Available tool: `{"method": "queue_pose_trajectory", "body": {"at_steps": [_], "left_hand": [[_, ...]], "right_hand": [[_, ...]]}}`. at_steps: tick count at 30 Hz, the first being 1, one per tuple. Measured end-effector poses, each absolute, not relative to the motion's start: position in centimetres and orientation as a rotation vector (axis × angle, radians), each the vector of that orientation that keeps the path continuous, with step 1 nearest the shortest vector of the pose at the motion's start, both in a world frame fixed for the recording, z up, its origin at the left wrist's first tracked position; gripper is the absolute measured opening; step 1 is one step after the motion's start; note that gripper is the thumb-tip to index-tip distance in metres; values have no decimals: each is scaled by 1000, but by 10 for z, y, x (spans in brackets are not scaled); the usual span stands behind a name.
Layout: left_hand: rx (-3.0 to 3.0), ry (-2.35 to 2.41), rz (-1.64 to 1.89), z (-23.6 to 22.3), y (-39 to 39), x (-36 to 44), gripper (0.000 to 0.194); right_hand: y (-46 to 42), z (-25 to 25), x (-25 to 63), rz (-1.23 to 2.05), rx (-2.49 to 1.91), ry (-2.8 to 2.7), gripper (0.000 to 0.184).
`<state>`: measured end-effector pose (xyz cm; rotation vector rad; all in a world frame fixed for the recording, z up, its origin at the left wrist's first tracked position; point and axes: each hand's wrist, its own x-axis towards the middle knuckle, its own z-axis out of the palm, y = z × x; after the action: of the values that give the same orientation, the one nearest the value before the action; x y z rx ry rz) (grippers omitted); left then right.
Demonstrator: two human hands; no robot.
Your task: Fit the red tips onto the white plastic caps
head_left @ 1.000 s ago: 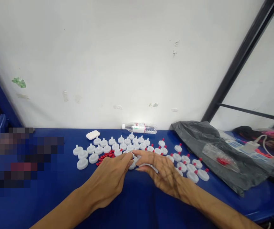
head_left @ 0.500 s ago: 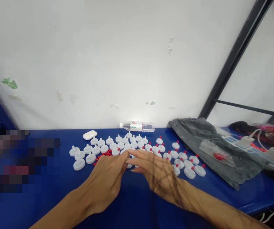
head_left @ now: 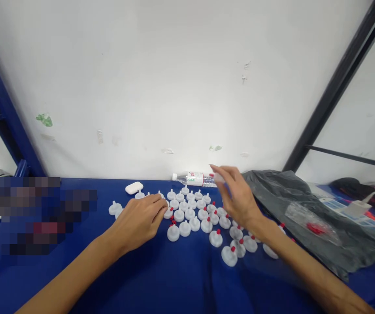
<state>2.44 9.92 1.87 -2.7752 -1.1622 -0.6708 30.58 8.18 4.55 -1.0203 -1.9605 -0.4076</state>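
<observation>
My right hand (head_left: pixel 238 196) is raised over the right part of the group, pinching a white nozzle cap with a red tip (head_left: pixel 219 178) between thumb and fingers. My left hand (head_left: pixel 141 220) is low over the left part, its fingers curled down; whatever its fingertips hold is hidden. Small red tip caps (head_left: pixel 173 219) show just beside its fingers, partly covered. White nozzle caps with bare spouts (head_left: pixel 184 228) stand around the middle. Several nozzle caps with red tips (head_left: pixel 229 256) stand at the right, some behind my right forearm.
Against the wall lies a clear plastic bottle (head_left: pixel 195 179), with a white oval case (head_left: pixel 134 188) left of it. A grey plastic bag (head_left: pixel 272 192) covers the right side, a clear bag of red pieces (head_left: pixel 316 227) on top. Farther right is a power strip (head_left: pixel 344 209).
My hands were together at the middle and have parted. The right one has risen to the right with a red-tipped nozzle cap; the left one has moved left. The view has shifted somewhat.
</observation>
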Motion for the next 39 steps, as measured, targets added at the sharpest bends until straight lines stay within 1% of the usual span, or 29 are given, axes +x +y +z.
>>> {"method": "queue_pose_trajectory", "body": {"at_steps": [3, 5, 13, 18, 21, 24, 29, 32, 35, 39], "left_hand": [[-2763, -1153, -602, 12, 104, 21, 23], [-2767, -1135, -559, 9, 103, 23, 22], [-2841, -1055, -424, -1, 101, 35, 25], [-2865, -1069, -386, -6, 104, 34, 27], [-2865, -1082, -380, -9, 105, 34, 29], [-2866, -1093, -379, -9, 104, 33, 28], [-2878, -1102, -372, -7, 103, 35, 24], [-2877, -1111, -376, -8, 103, 36, 22], [-2871, -1114, -382, -10, 104, 35, 19], [-2827, -1143, -412, -9, 103, 35, 17]], "right_hand": [[105, 56, 329, -355, -1221, -1908, 26], [114, 56, 341, -306, -1318, -1907, 20], [127, 28, 362, -246, -1490, -2027, 14], [133, 12, 365, -120, -1569, -2128, 7], [136, 4, 368, -61, -1564, -2184, 8], [136, 4, 367, -50, -1513, -2228, 6], [130, 13, 357, -38, -1281, -2375, 26], [127, 13, 352, -2, -1135, -2480, 32], [127, 12, 351, -6, -1088, -2493, 33], [127, 16, 354, -69, -1131, -2417, 32]]}}
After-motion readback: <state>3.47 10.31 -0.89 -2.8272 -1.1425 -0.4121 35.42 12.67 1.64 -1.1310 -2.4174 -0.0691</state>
